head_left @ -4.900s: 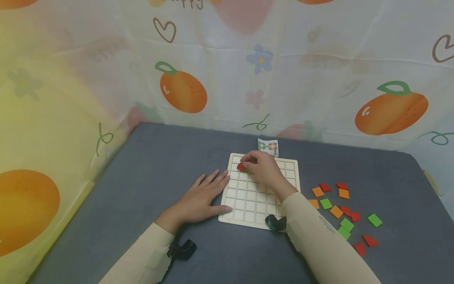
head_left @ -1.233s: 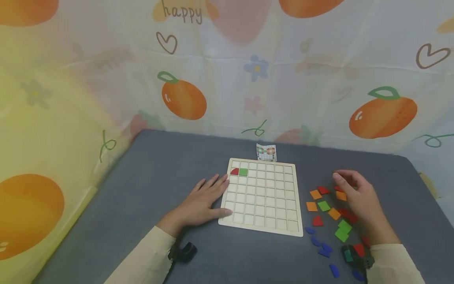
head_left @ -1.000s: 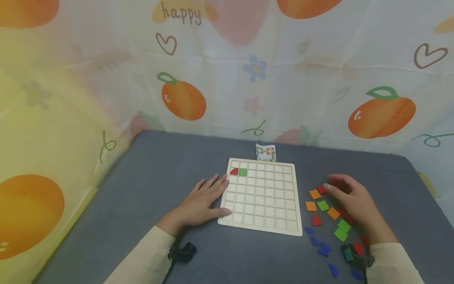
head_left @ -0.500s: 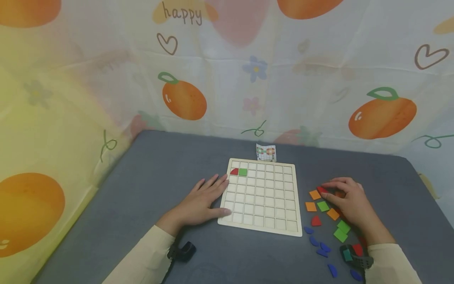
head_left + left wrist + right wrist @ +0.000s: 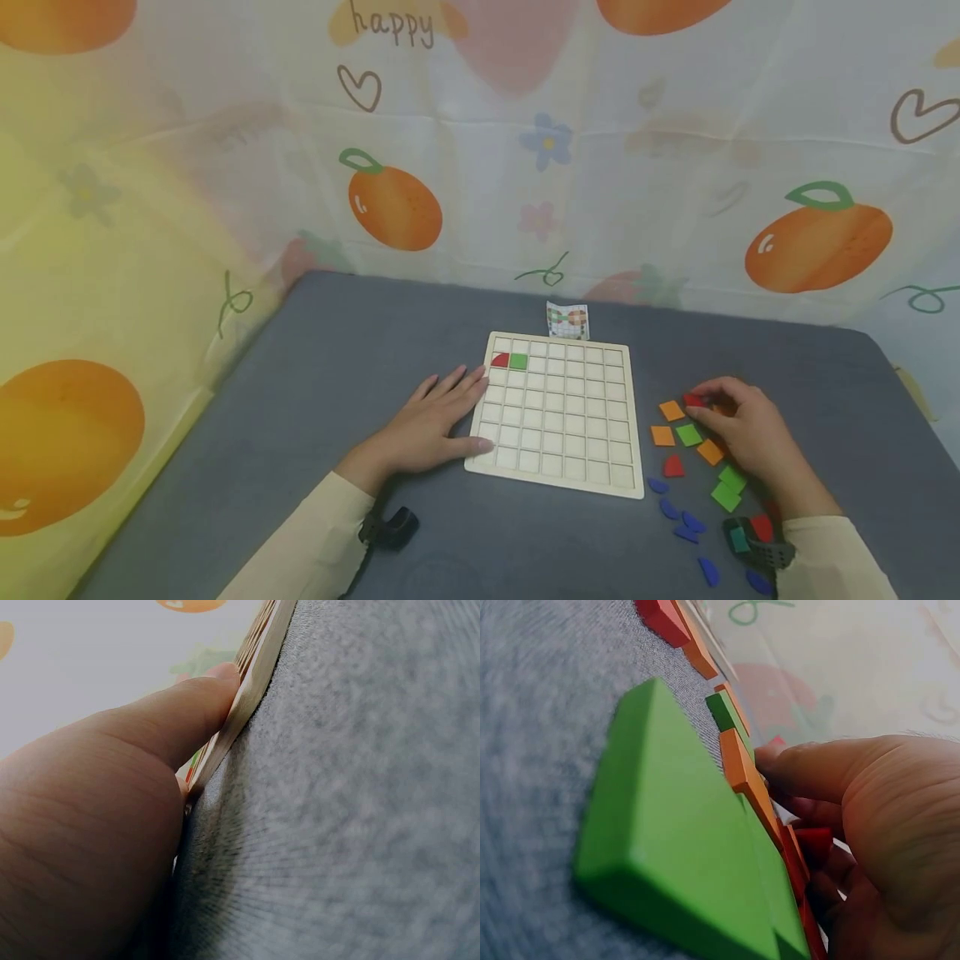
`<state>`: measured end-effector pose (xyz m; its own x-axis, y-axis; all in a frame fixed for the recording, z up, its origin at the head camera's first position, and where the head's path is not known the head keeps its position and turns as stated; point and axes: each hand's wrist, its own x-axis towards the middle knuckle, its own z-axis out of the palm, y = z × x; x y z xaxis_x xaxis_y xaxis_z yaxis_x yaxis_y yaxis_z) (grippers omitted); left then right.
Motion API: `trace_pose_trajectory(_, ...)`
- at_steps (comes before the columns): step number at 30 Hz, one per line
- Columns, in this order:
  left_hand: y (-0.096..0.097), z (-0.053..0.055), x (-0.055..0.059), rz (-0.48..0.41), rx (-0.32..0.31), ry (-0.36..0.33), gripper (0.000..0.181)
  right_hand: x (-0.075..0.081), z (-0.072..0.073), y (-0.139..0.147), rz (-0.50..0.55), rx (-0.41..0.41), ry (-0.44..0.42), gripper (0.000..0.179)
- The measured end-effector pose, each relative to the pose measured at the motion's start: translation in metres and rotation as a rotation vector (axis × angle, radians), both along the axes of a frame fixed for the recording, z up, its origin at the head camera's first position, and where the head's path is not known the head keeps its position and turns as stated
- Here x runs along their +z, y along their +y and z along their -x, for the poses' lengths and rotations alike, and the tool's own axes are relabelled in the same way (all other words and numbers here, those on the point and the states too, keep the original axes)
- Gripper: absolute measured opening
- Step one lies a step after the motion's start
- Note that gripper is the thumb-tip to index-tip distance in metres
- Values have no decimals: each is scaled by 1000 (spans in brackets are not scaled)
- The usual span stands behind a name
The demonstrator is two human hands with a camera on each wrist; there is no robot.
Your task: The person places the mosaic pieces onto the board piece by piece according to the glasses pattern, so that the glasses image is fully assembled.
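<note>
My left hand (image 5: 423, 429) lies flat with fingers spread, fingertips and thumb resting on the left edge of a pale wooden grid board (image 5: 553, 487). In the left wrist view its thumb (image 5: 195, 705) presses the board's rim. Two tiles sit in the board's second row: a red quarter-circle tile (image 5: 501, 361) and a green square tile (image 5: 518, 362). To the right of the board, my right hand (image 5: 757, 433) pinches another red quarter-circle tile (image 5: 693, 400) between thumb and index finger, low among loose tiles. The right wrist view hides most of that tile behind the thumb (image 5: 802, 769).
Loose orange squares (image 5: 662, 436), green squares (image 5: 726, 497), red quarter-circles (image 5: 673, 467) and blue pieces (image 5: 708, 572) lie right of the board. A small pattern card (image 5: 567, 321) stands behind the board. A printed curtain (image 5: 480, 167) hangs beyond the grey table (image 5: 337, 333).
My right hand has left the board for the loose tiles, then lowered and closed its fingertips at a red tile. Red and green tiles show in the grid. My left hand has stayed put.
</note>
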<state>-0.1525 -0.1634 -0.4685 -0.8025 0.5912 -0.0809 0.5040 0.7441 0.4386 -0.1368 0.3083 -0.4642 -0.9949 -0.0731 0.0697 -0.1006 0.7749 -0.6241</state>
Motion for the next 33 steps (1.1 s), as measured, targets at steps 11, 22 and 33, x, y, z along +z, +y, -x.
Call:
trace_pose_trajectory(11, 1, -2, 2, -1, 12, -9, 98, 2, -2, -1, 67, -114, 47, 27)
trace_pose_trajectory(22, 1, -1, 3, -2, 10, -14, 98, 15, -6, -7, 120, -173, 79, 38)
trace_pose_trajectory(33, 2, -1, 5, -9, 12, -18, 97, 47, -16, -37, 148, -92, 81, 27)
